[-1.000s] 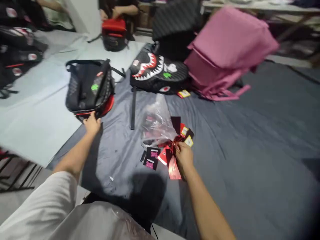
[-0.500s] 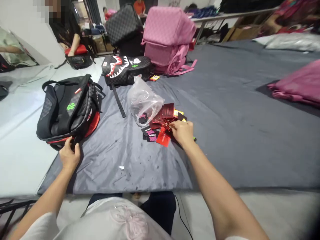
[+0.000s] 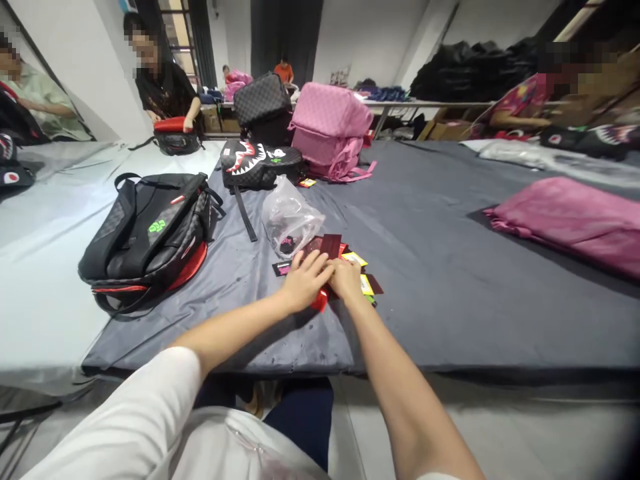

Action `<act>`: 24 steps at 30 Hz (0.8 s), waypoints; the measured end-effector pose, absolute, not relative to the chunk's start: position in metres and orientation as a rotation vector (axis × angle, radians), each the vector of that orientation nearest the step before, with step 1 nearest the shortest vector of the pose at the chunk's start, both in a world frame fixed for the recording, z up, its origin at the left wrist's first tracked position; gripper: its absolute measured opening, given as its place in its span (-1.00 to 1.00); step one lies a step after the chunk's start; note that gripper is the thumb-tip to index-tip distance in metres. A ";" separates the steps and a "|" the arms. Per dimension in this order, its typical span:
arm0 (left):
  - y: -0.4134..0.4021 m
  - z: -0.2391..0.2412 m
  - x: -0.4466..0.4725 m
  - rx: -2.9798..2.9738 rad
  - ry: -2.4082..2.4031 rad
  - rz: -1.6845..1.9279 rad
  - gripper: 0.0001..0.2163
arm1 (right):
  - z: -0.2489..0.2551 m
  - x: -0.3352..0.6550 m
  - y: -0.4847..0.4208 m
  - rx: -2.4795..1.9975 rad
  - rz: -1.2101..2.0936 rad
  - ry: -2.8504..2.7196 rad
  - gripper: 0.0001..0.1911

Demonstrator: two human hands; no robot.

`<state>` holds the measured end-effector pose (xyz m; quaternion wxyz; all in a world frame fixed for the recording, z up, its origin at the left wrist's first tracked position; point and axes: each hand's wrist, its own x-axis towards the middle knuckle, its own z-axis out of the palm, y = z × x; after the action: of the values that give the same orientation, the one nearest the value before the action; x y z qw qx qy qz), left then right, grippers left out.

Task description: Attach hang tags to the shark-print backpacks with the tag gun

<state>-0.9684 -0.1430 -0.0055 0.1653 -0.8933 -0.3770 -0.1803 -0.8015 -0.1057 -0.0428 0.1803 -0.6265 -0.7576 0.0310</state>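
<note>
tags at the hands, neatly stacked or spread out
Spread out: the tags poke out at different angles around the hands, not squared up.

My left fingers (image 3: 311,264) hide part of the tags (image 3: 331,245) — print too small to read — the tips of my right fingers (image 3: 340,269) are hidden, and the right edge crops the pink bundle (image 3: 575,220).

Elbow-length white sleeves (image 3: 150,397), white top (image 3: 213,437), dark blue trousers (image 3: 306,415)
</note>
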 end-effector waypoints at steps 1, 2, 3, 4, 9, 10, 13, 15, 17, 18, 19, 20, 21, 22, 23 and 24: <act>-0.126 -0.008 -0.948 -2.549 -1.085 -0.441 -0.67 | -0.044 -0.799 -0.106 -1.765 0.084 -2.156 -0.77; -0.112 -0.010 -0.935 -2.551 -1.104 -0.369 -0.72 | -0.046 -0.796 -0.106 -1.761 0.090 -2.168 -0.78; -0.101 -0.013 -0.929 -2.556 -1.130 -0.297 -0.76 | -0.049 -0.791 -0.107 -1.756 0.091 -2.177 -0.78; -0.093 -0.015 -0.928 -2.559 -1.156 -0.239 -0.78 | -0.053 -0.783 -0.108 -1.751 0.071 -2.187 -0.78; -0.081 -0.021 -0.950 -2.538 -1.239 -0.246 -0.77 | -0.087 -0.716 -0.095 -1.765 -0.292 -2.047 -0.83; -0.082 -0.021 -0.952 -2.542 -1.244 -0.259 -0.76 | -0.093 -0.703 -0.085 -1.774 -0.337 -1.888 -0.86; -0.096 -0.017 -0.959 -2.520 -1.261 -0.365 -0.73 | -0.087 -0.686 -0.055 -1.632 -0.509 -1.392 -0.87; -0.118 -0.013 -0.972 -2.491 -1.299 -0.505 -0.69 | -0.064 -0.693 -0.048 -1.443 -0.577 -1.185 -0.89; -0.149 -0.011 -0.998 -2.512 -1.361 -0.632 -0.60 | -0.031 -0.707 -0.056 -1.299 -0.580 -1.113 -0.89; -0.166 -0.010 -1.015 -2.533 -1.420 -0.669 -0.58 | -0.014 -0.716 -0.063 -1.251 -0.571 -1.120 -0.90; -0.183 -0.010 -1.035 -2.552 -1.489 -0.703 -0.59 | 0.000 -0.727 -0.071 -1.216 -0.560 -1.149 -0.91; -0.199 -0.010 -1.055 -2.549 -1.590 -0.743 -0.62 | 0.012 -0.738 -0.079 -1.189 -0.551 -1.192 -0.90; -0.212 -0.010 -1.075 -2.543 -1.686 -0.782 -0.64 | 0.020 -0.749 -0.085 -1.170 -0.543 -1.247 -0.87; -0.223 -0.010 -1.092 -2.527 -1.771 -0.822 -0.67 | 0.025 -0.762 -0.090 -1.157 -0.534 -1.313 -0.81; -0.232 -0.009 -1.107 -2.509 -1.837 -0.854 -0.69 | 0.028 -0.774 -0.094 -1.158 -0.516 -1.383 -0.76; -0.239 -0.008 -1.120 -2.503 -1.868 -0.875 -0.71 | 0.028 -0.787 -0.097 -1.180 -0.486 -1.451 -0.73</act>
<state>-1.1195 -0.2395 -0.0078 -0.0512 -0.7707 -0.5752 -0.2695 -0.7866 -0.0967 0.0282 0.5684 -0.5025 -0.6178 -0.2067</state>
